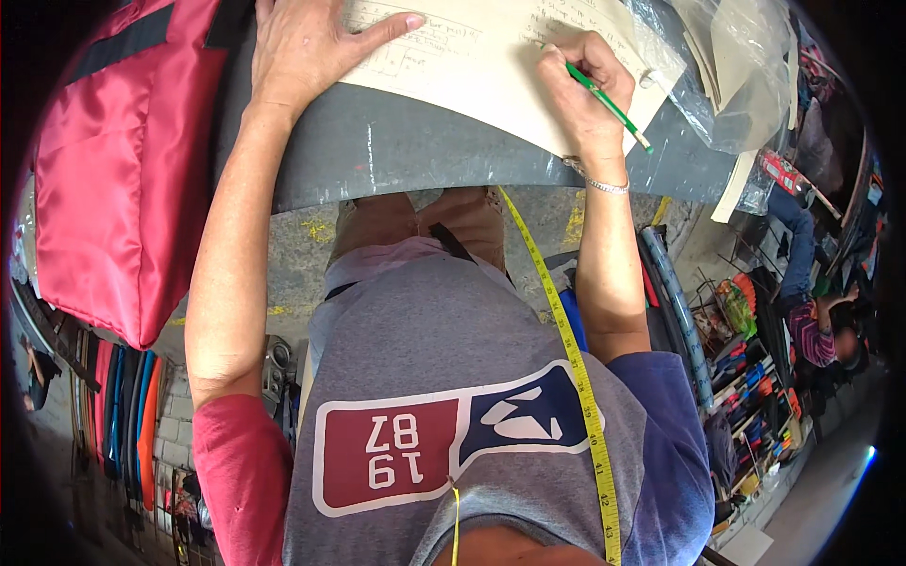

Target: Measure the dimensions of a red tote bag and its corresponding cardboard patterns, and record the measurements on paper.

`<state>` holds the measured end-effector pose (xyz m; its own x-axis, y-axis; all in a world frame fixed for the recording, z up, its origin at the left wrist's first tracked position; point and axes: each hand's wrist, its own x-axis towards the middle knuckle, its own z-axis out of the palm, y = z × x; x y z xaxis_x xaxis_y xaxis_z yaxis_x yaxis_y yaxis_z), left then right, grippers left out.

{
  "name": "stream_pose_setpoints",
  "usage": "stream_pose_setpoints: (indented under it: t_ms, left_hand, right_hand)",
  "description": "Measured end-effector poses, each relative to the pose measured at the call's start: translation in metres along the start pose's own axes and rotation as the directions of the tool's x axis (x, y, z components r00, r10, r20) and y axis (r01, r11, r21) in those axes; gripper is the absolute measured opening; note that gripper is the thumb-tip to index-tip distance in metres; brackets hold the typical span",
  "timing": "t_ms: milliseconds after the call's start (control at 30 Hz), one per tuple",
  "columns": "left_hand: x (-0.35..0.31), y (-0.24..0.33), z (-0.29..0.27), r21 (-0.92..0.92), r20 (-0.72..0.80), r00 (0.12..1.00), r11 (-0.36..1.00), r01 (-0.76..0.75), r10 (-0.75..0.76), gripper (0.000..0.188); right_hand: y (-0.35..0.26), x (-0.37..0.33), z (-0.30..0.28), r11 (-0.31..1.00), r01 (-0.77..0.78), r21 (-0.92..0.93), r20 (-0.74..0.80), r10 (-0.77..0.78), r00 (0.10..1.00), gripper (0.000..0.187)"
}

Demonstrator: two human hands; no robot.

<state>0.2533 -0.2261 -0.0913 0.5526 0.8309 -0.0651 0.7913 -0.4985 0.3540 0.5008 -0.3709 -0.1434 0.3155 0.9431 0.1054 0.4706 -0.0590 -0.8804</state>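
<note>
A large cream paper sheet with handwritten lines lies on the dark grey table. My left hand rests flat on the sheet's left part, thumb stretched out to the right; its upper fingertips run out of the picture. On the right part of the sheet, my right hand is closed round a green pencil. The pencil's back end points down to the right, and its writing tip is hidden by my fingers near the handwriting. A small white piece, perhaps an eraser, lies right of that hand.
A shiny red fabric bag fills the left side. Clear plastic and paper pieces lie at the table's right end. A yellow measuring tape hangs round my neck. Fabric rolls and another person are to the right.
</note>
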Motion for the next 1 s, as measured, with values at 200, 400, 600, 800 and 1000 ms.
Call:
stream_pose_setpoints:
  t_ms: [200,400,600,800,1000]
  left_hand:
    - [0.001,0.005,-0.004,0.001,0.015,1.0,1.0,0.02,-0.02,0.087]
    - [0.001,0.002,-0.002,0.0,0.016,1.0,1.0,0.021,-0.021,0.087]
    - [0.002,0.003,-0.003,0.016,0.02,1.0,1.0,0.021,-0.021,0.088]
    - [0.002,0.003,-0.003,0.012,0.031,0.999,1.0,0.024,-0.025,0.089]
    - [0.002,0.001,0.0,0.018,0.02,1.0,1.0,0.012,-0.012,0.089]
  right_hand:
    - [-0.002,-0.007,0.0,0.998,-0.049,0.032,-0.103,0.052,0.993,0.017]
    - [0.001,-0.007,0.002,1.0,0.026,-0.007,-0.096,-0.027,0.995,0.017]
    - [0.0,-0.009,0.002,1.0,-0.015,0.001,-0.088,0.015,0.996,0.015]
    - [-0.001,-0.009,0.001,0.999,0.037,0.017,-0.092,-0.036,0.995,0.015]
    - [0.0,-0.01,0.0,0.999,0.03,-0.01,-0.083,-0.031,0.996,0.015]
